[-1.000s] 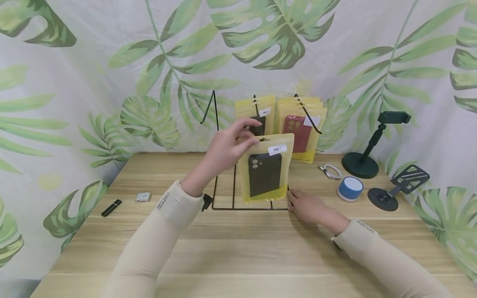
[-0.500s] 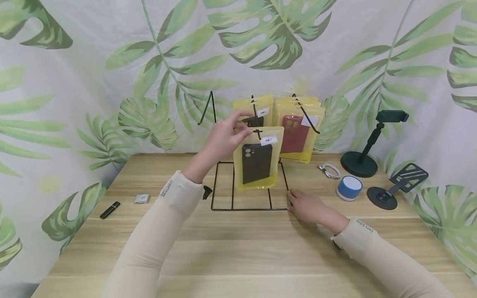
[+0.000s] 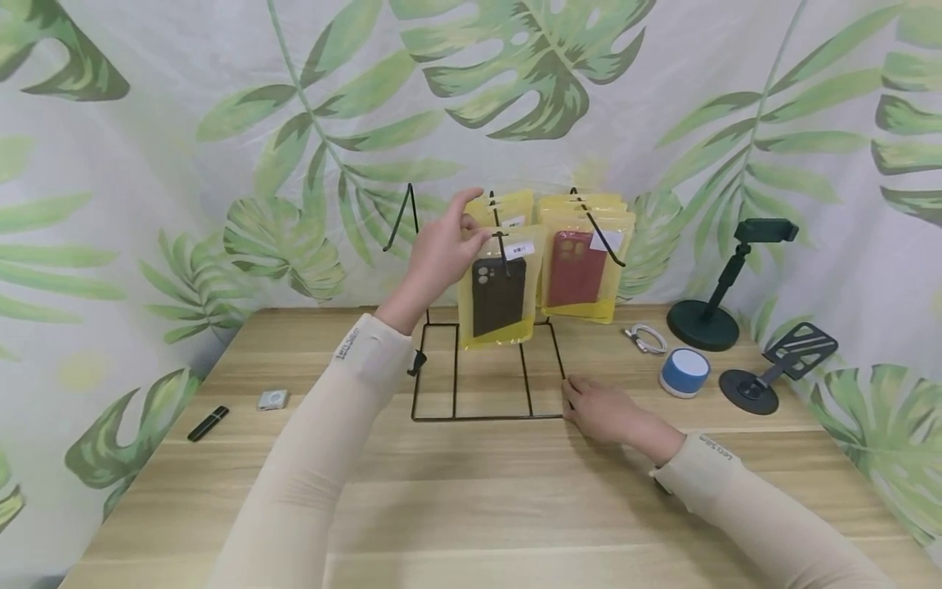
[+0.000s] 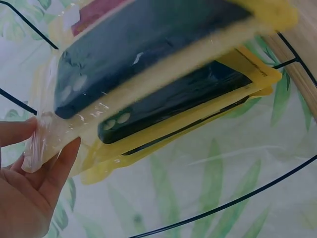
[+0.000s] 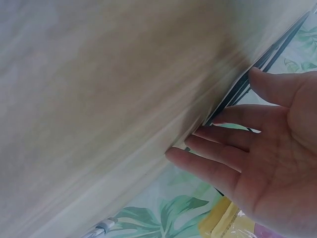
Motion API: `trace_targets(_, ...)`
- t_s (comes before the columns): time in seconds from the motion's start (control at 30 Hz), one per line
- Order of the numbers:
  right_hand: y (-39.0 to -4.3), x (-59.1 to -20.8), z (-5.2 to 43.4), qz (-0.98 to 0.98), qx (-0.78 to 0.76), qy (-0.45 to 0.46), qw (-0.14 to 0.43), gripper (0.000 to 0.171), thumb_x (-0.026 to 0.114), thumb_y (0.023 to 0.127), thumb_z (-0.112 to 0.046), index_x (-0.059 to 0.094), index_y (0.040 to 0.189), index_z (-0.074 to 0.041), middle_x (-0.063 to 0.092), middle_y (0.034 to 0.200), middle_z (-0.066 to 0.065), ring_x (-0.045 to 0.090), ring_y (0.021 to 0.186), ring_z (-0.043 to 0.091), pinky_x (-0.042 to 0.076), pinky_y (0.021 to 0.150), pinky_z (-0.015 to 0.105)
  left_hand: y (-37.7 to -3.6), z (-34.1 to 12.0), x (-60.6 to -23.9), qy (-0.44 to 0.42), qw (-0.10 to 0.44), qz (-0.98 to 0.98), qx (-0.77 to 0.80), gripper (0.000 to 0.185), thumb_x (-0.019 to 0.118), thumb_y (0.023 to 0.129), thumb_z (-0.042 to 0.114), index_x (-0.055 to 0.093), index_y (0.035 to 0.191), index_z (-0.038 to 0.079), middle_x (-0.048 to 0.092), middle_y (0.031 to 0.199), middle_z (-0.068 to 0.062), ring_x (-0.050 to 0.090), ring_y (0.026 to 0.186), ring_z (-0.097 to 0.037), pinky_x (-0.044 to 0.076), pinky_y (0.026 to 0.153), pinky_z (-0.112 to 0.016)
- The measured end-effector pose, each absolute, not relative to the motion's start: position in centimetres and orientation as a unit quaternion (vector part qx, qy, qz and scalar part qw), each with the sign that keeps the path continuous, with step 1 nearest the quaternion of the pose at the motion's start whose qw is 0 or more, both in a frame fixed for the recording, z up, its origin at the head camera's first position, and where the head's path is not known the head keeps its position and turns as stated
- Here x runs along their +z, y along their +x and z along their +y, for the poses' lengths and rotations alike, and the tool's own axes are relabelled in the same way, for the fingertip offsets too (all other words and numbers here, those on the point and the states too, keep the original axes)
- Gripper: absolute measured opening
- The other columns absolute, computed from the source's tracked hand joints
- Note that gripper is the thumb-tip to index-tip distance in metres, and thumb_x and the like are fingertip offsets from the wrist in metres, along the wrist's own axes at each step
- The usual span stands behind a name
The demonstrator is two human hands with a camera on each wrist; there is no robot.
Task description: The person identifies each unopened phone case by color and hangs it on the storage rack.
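My left hand [image 3: 445, 245] pinches the top edge of a yellow clear-fronted pouch [image 3: 536, 282] with a black phone case [image 3: 499, 296] inside. The middle hook of a black wire display rack [image 3: 489, 418] passes through the pouch's hang hole, its tip showing in front. Behind it on the same hook hang more such pouches, also seen in the left wrist view as a dark-cased pouch [image 4: 168, 101]. At the rack's front right corner rests my right hand [image 3: 607, 411]. Its fairly straight fingers and thumb touch the base wire and tabletop in the right wrist view.
Pouches with a red phone case [image 3: 577, 268] hang on the right hook. To the right lie a white cable [image 3: 648, 338], a blue-and-white cylinder [image 3: 684, 373], a green phone stand [image 3: 702, 324] and a black folding stand [image 3: 749, 391]. A black stick [image 3: 208, 423] and small silver square device [image 3: 273, 399] lie left.
My left hand has moved the black-case pouch up and back, and the middle hook now runs through its hang hole. The right hand stays at the rack's corner.
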State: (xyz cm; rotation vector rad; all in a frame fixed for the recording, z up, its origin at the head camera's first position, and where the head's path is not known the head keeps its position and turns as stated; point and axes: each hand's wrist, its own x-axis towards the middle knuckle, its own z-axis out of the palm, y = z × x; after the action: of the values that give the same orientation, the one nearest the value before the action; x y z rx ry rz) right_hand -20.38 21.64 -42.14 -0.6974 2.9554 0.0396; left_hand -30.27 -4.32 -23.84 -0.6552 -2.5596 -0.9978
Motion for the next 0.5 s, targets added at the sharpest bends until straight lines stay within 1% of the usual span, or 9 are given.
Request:
trace_targets(0.1, -20.3, -42.1, 21.5, 0.971, 0.011, -0.232, 0.050, 0.052, 0.051, 0.103, -0.027, 0.049, 0.141, 0.009, 0.048, 0.146, 0.028, 0.050, 0.134, 0.040, 0.050, 0.102, 0.054, -30.9, -4.2, -23.8, -0.217, 0.160, -0.900, -0.341, 0.060, 0.058, 0.101, 0.027, 0.032, 0.154, 0.017, 0.074, 0.112, -0.006, 0.042, 0.047, -0.015, 0.034, 0.047, -0.028)
trace_targets(0.2, -20.3, -42.2, 21.4, 0.971, 0.007, -0.231, 0.056, 0.052, 0.051, 0.104, -0.028, 0.048, 0.142, 0.008, 0.047, 0.147, 0.028, 0.048, 0.136, 0.040, 0.048, 0.105, 0.053, -31.5, -4.2, -23.9, -0.208, 0.165, -0.904, -0.335, 0.059, 0.058, 0.101, 0.028, 0.032, 0.154, 0.017, 0.073, 0.112, -0.006, 0.042, 0.046, -0.015, 0.034, 0.046, -0.028)
trace_targets(0.3, -20.4, -42.3, 21.4, 0.971, 0.006, -0.231, 0.060, 0.053, 0.050, 0.104, -0.028, 0.047, 0.142, 0.008, 0.046, 0.148, 0.028, 0.047, 0.136, 0.041, 0.047, 0.106, 0.053, -31.9, -4.2, -23.9, -0.201, 0.176, -0.905, -0.330, 0.059, 0.058, 0.101, 0.028, 0.033, 0.153, 0.017, 0.073, 0.111, -0.005, 0.045, 0.047, -0.016, 0.035, 0.046, -0.028)
trace_targets(0.4, -20.4, -42.3, 21.4, 0.971, 0.005, -0.232, 0.060, 0.053, 0.050, 0.104, -0.027, 0.046, 0.142, 0.009, 0.045, 0.148, 0.028, 0.047, 0.136, 0.041, 0.047, 0.106, 0.053, -32.0, -4.2, -24.2, -0.204, 0.207, -0.906, -0.309, 0.057, 0.058, 0.101, 0.028, 0.036, 0.152, 0.015, 0.073, 0.110, -0.006, 0.047, 0.048, -0.017, 0.035, 0.046, -0.028)
trace_targets(0.5, -20.5, -42.3, 21.4, 0.970, 0.009, -0.235, 0.059, 0.053, 0.051, 0.104, -0.027, 0.046, 0.142, 0.009, 0.045, 0.148, 0.029, 0.047, 0.136, 0.041, 0.047, 0.106, 0.053, -31.8, -4.2, -24.6, -0.212, 0.252, -0.903, -0.276, 0.054, 0.058, 0.101, 0.028, 0.039, 0.150, 0.012, 0.073, 0.112, -0.008, 0.045, 0.048, -0.017, 0.033, 0.045, -0.028)
